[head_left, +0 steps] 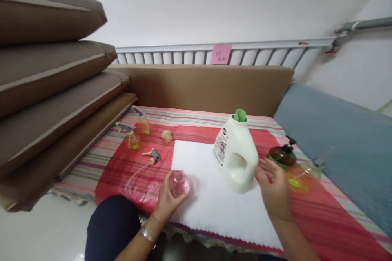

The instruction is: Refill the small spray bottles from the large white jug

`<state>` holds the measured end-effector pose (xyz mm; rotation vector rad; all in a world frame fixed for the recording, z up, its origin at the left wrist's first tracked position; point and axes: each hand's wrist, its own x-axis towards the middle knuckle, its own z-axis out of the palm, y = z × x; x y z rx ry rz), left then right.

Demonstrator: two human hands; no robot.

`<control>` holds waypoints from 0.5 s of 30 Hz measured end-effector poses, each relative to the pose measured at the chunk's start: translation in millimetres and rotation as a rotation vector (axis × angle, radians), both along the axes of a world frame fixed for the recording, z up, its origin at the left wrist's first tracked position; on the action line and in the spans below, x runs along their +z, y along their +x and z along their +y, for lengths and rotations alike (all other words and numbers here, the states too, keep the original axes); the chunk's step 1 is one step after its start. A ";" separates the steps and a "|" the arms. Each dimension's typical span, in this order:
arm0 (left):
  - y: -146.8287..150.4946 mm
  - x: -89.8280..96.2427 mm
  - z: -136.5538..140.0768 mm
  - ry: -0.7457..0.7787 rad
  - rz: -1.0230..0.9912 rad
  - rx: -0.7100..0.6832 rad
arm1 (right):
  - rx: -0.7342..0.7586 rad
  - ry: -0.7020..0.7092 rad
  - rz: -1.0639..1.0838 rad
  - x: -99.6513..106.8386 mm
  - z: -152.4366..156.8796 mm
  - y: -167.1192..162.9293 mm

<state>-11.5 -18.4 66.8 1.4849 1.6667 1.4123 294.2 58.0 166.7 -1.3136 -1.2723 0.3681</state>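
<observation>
My left hand [167,197] is closed around a small clear pink bottle [178,184] with an uncapped neck, over the left edge of a white cloth [202,208]. A large pale-green jug [241,142] with a green top [240,115] stands on that cloth, its handle facing me. Beside its right edge is my right hand [272,183], slightly blurred, fingers stretched toward the jug; I cannot tell whether they touch it. To the left lies a grey-and-cream trigger sprayer [154,155] with a long clear tube.
Two trigger spray bottles [132,140] and a cream cap [167,135] sit at the left. A brown pump bottle [283,155] and a clear yellowish bottle [303,177] are at the right. Stacked cushions [61,65] rise on the left; a blue cushion [337,122] borders the right.
</observation>
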 end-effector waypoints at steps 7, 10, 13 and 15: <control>2.1 -23.6 -0.1 0.070 0.019 0.015 | 0.360 -0.176 -0.227 62.9 -11.6 -68.5; 4.7 -25.6 -1.2 0.093 0.028 0.022 | 0.626 -0.262 -0.297 83.2 -0.3 -129.0; 8.9 -24.6 -1.7 0.073 0.039 0.020 | 0.798 -0.415 -0.543 92.6 17.7 -197.2; 12.1 -23.5 -0.8 0.029 0.030 0.003 | 0.870 -0.531 -0.768 89.0 34.0 -245.0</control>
